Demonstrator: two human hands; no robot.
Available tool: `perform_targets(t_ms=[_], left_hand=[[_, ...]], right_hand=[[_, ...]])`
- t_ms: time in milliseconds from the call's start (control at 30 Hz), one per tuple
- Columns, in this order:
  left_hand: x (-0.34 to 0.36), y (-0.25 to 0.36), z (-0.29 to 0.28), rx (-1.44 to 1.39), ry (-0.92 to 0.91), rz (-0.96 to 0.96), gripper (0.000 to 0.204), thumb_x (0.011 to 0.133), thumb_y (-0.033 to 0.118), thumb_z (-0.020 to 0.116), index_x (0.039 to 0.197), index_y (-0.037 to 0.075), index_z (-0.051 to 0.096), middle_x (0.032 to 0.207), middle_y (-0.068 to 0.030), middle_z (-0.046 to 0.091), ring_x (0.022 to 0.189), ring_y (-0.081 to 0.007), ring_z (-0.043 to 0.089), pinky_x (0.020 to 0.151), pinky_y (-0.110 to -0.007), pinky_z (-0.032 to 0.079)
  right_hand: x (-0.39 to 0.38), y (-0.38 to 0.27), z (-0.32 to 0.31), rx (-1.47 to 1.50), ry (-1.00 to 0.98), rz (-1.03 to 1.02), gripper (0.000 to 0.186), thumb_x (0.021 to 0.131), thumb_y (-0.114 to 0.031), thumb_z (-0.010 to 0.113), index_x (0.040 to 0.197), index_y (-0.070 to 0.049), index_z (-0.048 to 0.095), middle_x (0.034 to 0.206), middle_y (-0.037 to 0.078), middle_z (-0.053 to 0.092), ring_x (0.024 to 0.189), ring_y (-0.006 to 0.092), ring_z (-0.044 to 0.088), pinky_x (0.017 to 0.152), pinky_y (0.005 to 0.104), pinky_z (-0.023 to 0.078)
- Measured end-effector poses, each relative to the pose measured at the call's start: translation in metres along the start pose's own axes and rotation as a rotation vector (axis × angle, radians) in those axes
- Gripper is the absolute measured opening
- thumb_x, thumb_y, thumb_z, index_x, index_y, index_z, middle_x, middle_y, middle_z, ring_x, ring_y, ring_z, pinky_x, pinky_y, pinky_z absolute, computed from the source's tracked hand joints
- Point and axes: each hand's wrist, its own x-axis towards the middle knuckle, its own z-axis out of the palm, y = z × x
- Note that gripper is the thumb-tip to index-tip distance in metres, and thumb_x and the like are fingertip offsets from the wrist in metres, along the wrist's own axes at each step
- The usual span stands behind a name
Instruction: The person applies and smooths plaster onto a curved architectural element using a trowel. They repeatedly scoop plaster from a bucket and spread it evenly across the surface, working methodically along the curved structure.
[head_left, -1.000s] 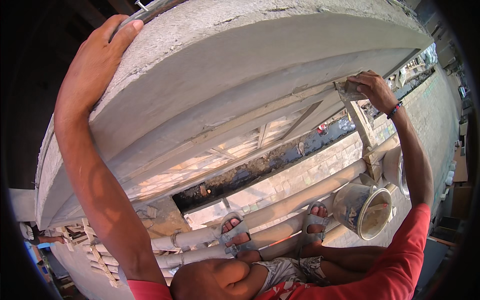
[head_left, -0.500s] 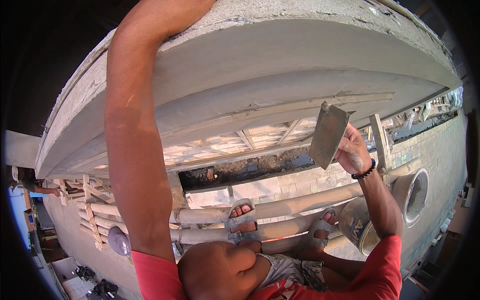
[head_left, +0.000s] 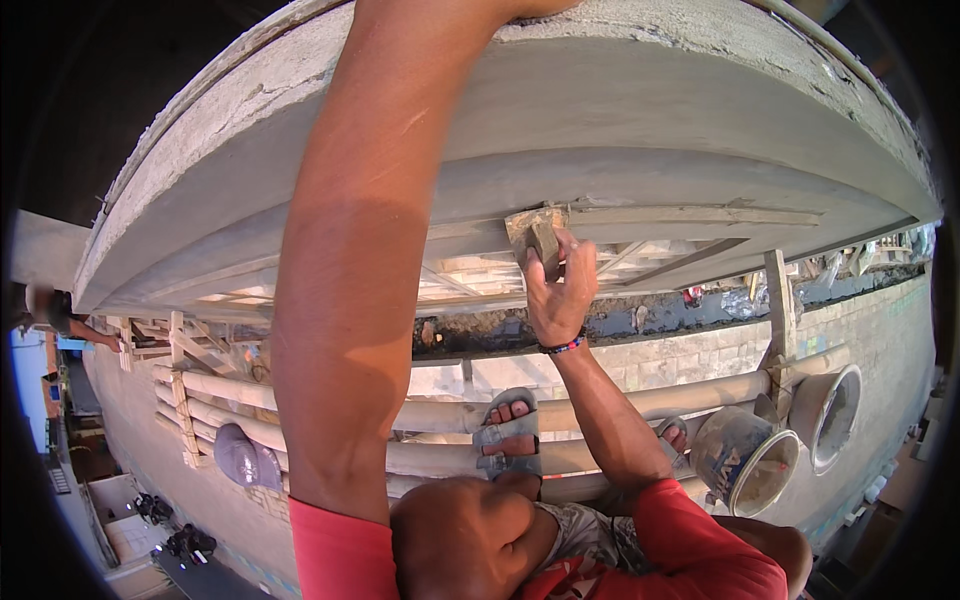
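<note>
My right hand [head_left: 565, 290] grips a small rectangular plastering float [head_left: 520, 228] by the handle on its back. The float's face is turned to the grey underside of the concrete ledge [head_left: 620, 110], close to a long narrow strip [head_left: 690, 215] there; whether it touches the plaster cannot be made out. My left arm reaches up across the view to the ledge's rough top edge. Only a sliver of my left hand [head_left: 545, 8] shows at the upper border, and its fingers are hidden.
My sandalled feet rest on bamboo poles [head_left: 650, 402]. Beside them at right stand a mortar-stained bucket [head_left: 745, 460] and a second bucket [head_left: 828, 415]. A wooden post [head_left: 780, 310] rises behind. A cap [head_left: 245, 458] lies at left; another person's arm [head_left: 92, 332] shows beyond.
My right hand has swung left and turned the float from facing me to facing the ledge. My left arm has shifted right along the edge. More of the bucket shows.
</note>
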Motion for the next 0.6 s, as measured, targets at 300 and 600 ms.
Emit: perform_targets(t_ms=[300, 600], left_hand=[[-0.01, -0.005, -0.011, -0.107, -0.095, 0.046, 0.04, 0.099, 0.018, 0.042, 0.12, -0.004, 0.068, 0.126, -0.0262, 0.065, 0.117, -0.0349, 0.065, 0.103, -0.049, 0.047], [-0.012, -0.011, -0.001, -0.153, -0.075, 0.113, 0.038, 0.105, 0.016, 0.038, 0.117, -0.005, 0.067, 0.126, -0.0268, 0.065, 0.115, -0.031, 0.066, 0.114, -0.047, 0.04]], right_hand=[[-0.028, 0.0, -0.041, -0.08, -0.321, -0.037, 0.048, 0.079, 0.002, 0.07, 0.126, -0.003, 0.062, 0.097, 0.016, 0.058, 0.087, 0.0336, 0.056, 0.078, 0.0422, 0.047], [0.065, -0.008, -0.102, -0.288, -0.578, -0.53, 0.048, 0.075, 0.008, 0.069, 0.12, -0.009, 0.067, 0.104, 0.01, 0.065, 0.096, 0.0308, 0.056, 0.082, 0.0425, 0.049]])
